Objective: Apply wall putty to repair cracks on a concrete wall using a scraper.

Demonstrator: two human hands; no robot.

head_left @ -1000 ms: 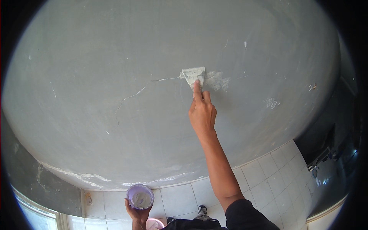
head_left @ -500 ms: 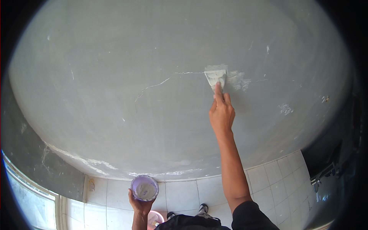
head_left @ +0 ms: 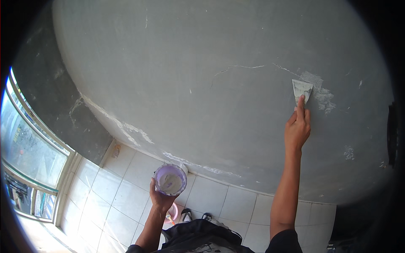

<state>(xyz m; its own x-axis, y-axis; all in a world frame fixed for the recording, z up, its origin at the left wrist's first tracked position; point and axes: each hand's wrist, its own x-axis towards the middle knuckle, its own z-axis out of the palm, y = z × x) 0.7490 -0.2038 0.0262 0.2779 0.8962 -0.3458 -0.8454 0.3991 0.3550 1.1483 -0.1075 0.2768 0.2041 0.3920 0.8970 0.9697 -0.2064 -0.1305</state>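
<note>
My right hand point(head_left: 298, 131) grips a putty knife point(head_left: 302, 89), index finger stretched along its blade. The blade is smeared with pale filler and lies at or close against the grey wall point(head_left: 177, 114). Just right of it is a rough patch of light filler point(head_left: 322, 98). A thin crack point(head_left: 242, 66) runs left from the patch along the wall. Low on the left, my left hand point(head_left: 161, 200) holds a purple bowl point(head_left: 159, 173) from below. Whitish filler paste point(head_left: 170, 183) lies inside the bowl.
White floor tiles point(head_left: 206, 196) meet the wall along its base, where the paint is flaking point(head_left: 194, 162). A pink bucket point(head_left: 173, 211) with a brush-like tool stands by my feet. At the left is a window point(head_left: 36, 152) beside a darker side wall point(head_left: 55, 92).
My view has turned left, so the wall and window sit differently. The putty knife has come off the filler patch to its left edge. The bowl is still in my left hand.
</note>
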